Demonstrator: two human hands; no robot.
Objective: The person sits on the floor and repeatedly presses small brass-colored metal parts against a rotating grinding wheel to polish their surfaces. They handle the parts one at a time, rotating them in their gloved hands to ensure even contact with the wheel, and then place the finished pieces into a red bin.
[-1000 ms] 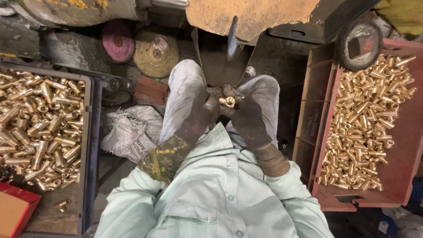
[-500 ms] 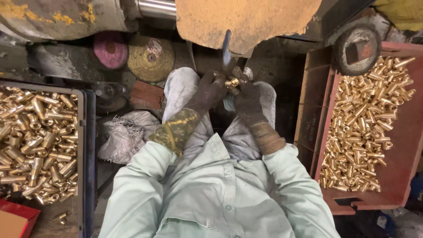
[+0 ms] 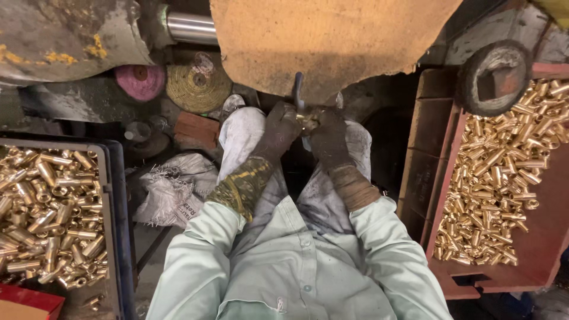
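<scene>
Head cam: both gloved hands up front between knees, right under big tan guard [image 3: 332,41]. Left hand [image 3: 278,131] and right hand [image 3: 327,137] pinched together on small brass fitting [image 3: 308,122]. Grey crate [image 3: 115,195] of brass pieces on left, red tray [image 3: 450,178] of same on right. Pink wheel [image 3: 140,80] beside straw-coloured wheel [image 3: 197,87] behind.

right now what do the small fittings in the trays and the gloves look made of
Fittings: likely brass, by the shiny yellow-gold metal gleam, same in the red tray. Left glove and right glove: apparently knitted fabric, dark with grime, ribbed cuffs.
</scene>
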